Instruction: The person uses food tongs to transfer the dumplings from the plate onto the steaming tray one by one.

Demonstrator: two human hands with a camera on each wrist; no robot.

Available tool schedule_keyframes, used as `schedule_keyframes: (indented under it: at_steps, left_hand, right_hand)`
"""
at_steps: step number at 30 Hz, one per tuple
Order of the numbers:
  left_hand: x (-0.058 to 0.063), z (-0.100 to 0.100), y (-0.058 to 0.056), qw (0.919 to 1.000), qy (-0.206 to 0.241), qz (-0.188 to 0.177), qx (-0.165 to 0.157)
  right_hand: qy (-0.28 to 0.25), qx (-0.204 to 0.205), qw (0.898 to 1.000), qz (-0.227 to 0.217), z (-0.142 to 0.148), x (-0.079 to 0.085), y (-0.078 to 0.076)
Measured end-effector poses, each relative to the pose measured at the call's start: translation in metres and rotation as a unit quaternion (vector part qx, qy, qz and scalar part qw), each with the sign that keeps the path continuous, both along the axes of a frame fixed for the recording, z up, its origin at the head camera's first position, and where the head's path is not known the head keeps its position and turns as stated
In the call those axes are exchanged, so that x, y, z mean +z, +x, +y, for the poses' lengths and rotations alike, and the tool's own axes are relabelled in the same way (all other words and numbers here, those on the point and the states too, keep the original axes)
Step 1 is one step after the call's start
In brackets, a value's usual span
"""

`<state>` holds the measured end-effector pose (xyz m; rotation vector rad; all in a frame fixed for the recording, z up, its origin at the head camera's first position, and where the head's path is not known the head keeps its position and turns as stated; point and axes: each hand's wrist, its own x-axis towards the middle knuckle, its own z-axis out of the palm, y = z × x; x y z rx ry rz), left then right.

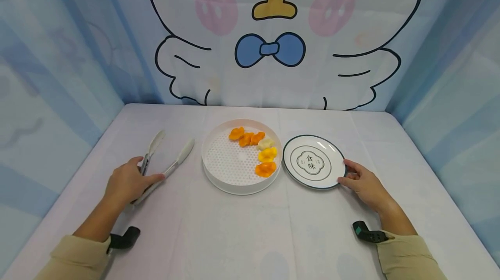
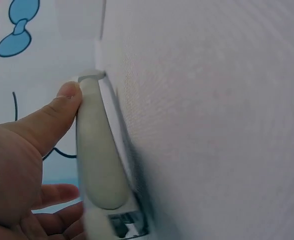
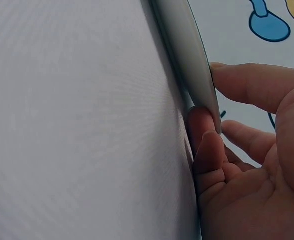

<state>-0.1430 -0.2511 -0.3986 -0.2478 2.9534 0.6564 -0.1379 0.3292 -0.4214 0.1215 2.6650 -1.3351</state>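
Observation:
Both arms of a pair of open tongs (image 1: 172, 168), pale-tipped with metal parts, lie within the grip of my left hand (image 1: 129, 182). In the left wrist view my thumb (image 2: 62, 112) touches one pale arm of the tongs (image 2: 99, 145); the curled fingers are partly hidden behind it. My right hand (image 1: 365, 184) pinches the right rim of a white plate (image 1: 293, 163) with a dark edge and printed characters. In the right wrist view fingertips (image 3: 202, 120) reach under the plate (image 3: 187, 50), the thumb side above.
Between the hands stands a round white perforated tray (image 1: 222, 163). Along its back and right side lie several small orange, yellow and cream dumpling-like pieces (image 1: 267, 155). The plate is close to the tray's right side. A printed curtain (image 1: 273, 84) hangs behind the white-covered table (image 1: 234, 232).

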Motion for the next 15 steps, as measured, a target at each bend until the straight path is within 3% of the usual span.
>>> schedule_keyframes:
  at_steps: [15]
  left_hand:
    - [0.0024, 0.0024, 0.001, 0.9997, 0.005, 0.007, -0.024]
  right_hand:
    - [0.002, 0.0, 1.0, 0.003, 0.0004, -0.0012, -0.0004]
